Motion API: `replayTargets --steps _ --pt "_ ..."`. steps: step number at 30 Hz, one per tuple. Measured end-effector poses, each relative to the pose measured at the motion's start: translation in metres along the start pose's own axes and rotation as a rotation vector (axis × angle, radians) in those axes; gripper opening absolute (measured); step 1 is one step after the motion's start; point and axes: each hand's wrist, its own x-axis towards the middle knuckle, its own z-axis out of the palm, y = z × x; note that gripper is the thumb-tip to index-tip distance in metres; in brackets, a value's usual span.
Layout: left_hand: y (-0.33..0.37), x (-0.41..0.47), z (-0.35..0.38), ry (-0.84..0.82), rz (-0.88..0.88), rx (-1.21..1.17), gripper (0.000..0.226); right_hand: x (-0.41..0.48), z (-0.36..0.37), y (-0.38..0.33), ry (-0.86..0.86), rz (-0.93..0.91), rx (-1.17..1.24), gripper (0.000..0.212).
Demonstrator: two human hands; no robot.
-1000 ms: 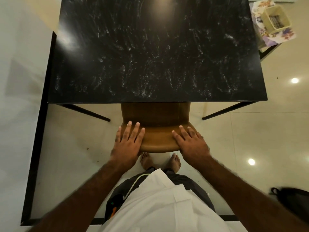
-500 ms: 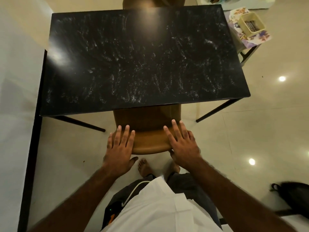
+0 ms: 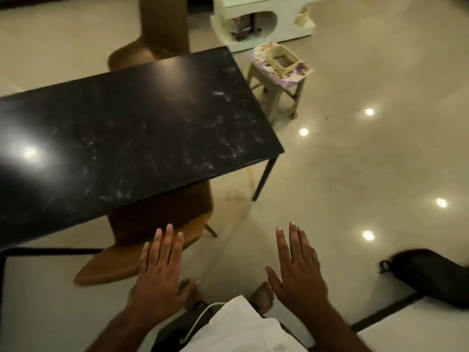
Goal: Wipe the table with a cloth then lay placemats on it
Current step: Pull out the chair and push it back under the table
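Note:
The black table (image 3: 132,138) fills the left half of the view, its top streaked with whitish smears. Floral placemats (image 3: 286,73) lie on a small stool to the table's right, under a cream basket (image 3: 281,59). No cloth is in view. My left hand (image 3: 158,273) hovers flat, fingers straight, over the back of a brown chair (image 3: 142,250) tucked under the near edge. My right hand (image 3: 297,270) is held flat over the floor, holding nothing.
A second brown chair (image 3: 162,29) stands at the table's far side. A white cabinet (image 3: 264,21) sits at the back right. A black bag (image 3: 431,275) lies on the floor at right. Open tiled floor spreads to the right.
Both hands have lifted off the chair back, the right one now over the floor. The view has swung to the right, bringing the stool and cabinet into sight.

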Motion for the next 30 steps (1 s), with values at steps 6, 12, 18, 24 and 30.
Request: replayTargets --steps 6,12,18,24,30 --pt "0.146 0.114 -0.031 0.017 0.244 0.093 0.119 -0.008 -0.022 0.134 0.127 0.255 0.045 0.104" --pt "0.265 0.235 -0.074 0.136 0.431 0.134 0.120 0.035 -0.069 0.240 0.280 0.419 0.058 0.108" --pt "0.352 0.374 -0.119 0.235 0.533 0.155 0.124 0.128 -0.117 0.327 0.384 0.444 0.020 0.107" --pt "0.397 0.499 -0.149 0.230 0.571 0.151 0.129 0.236 -0.157 0.394 0.429 0.452 0.001 0.106" --pt "0.425 0.617 -0.181 0.263 0.591 0.131 0.129 0.336 -0.192 0.449 0.448 0.441 0.001 0.109"
